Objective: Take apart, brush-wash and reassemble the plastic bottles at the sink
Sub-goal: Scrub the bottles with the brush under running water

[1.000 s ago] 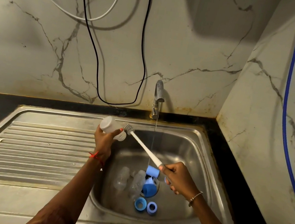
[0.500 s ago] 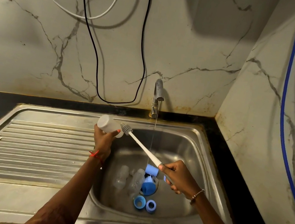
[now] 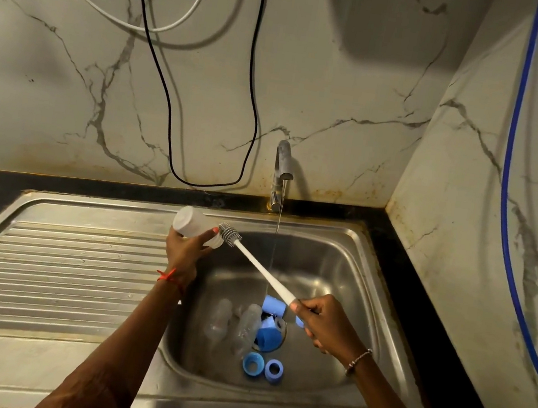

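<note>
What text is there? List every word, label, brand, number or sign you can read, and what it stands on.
None readable.
The clear bottle in the left hand shows no print.
The brush in the right hand, the blue caps and the tap look plain.
Any marks on the bottles lying in the sink are too blurred to tell.

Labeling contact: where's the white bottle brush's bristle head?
Head view, centre-left: the white bottle brush's bristle head sits at the mouth of the translucent plastic bottle gripped by the left hand.
</note>
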